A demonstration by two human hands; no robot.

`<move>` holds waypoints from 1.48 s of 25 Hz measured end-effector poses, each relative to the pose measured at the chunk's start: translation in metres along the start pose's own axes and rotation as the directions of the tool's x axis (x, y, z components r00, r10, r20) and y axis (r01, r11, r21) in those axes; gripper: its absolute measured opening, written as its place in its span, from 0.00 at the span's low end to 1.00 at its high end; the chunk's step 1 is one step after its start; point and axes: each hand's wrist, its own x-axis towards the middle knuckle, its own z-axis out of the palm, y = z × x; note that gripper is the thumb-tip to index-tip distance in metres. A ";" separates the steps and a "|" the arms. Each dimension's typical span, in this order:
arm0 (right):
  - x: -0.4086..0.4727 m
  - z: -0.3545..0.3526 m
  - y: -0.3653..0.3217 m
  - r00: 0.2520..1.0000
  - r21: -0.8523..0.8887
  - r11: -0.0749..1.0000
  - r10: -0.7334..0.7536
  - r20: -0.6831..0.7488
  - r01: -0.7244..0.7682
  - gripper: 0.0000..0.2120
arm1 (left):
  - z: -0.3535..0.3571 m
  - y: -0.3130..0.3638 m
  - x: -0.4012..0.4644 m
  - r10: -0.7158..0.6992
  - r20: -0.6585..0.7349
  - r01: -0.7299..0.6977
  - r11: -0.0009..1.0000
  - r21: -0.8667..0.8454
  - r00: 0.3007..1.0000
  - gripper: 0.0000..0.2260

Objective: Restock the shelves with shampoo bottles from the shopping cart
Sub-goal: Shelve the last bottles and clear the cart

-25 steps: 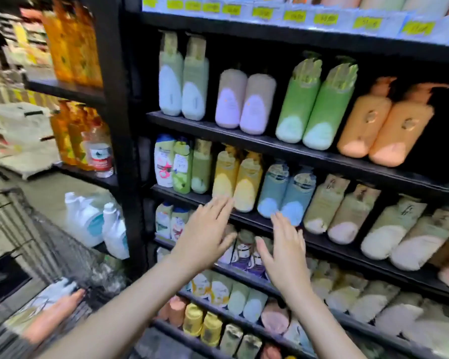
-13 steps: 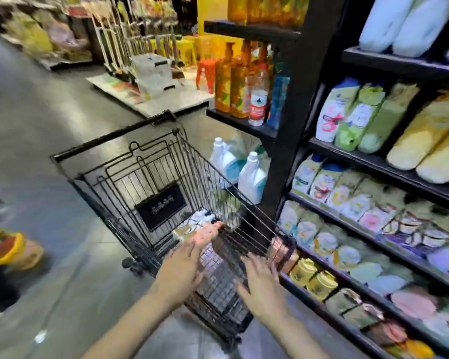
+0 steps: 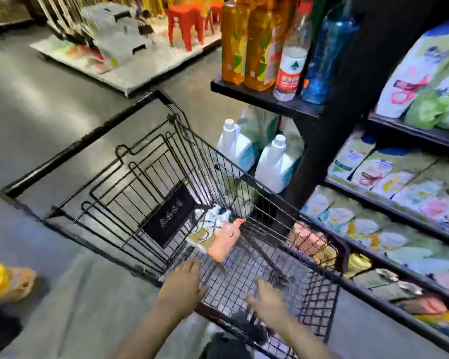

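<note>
Peach-orange plastic shampoo bottle [image 3: 223,242] lies on its side in the shopping cart [image 3: 319,304], on the basket floor toward the far end, close to the black plaque on the folding seat panel. Beside it, touching on its far-left side, lies a white and gold pack [image 3: 210,224]; print blurred, cannot tell whether it is a bottle or a pouch.

Handling, as a judgement: bottle looks like rigid moulded plastic with a smooth, probably slick skin. If full, moderately heavy for 1 hand. Not fragile. Best hold is likely around the broad middle of the body, fingers over the top and thumb underneath. The narrow cap end points far-right and gives little to grip.

Left hand [image 3: 186,281]: fingers straight and together, palm down, above the near-left part of the basket, near the bottle but not touching it. Holds nothing.

Right hand [image 3: 266,300]: fingers loosely spread, palm down, over the near wire mesh. Holds nothing; cannot tell whether it brushes the mesh.

Shelves [image 3: 389,206] stand right of the cart, rows already packed with pale green, yellow and white bottles. 2 white jugs [image 3: 272,167] sit on a low shelf beyond the cart's far side.
</note>
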 end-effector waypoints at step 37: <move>0.264 0.126 0.030 0.796 0.877 0.389 0.606 -0.012 -0.283 0.31 | 0.160 -0.056 0.342 -0.202 0.197 0.236 0.957 -0.171 0.960 0.33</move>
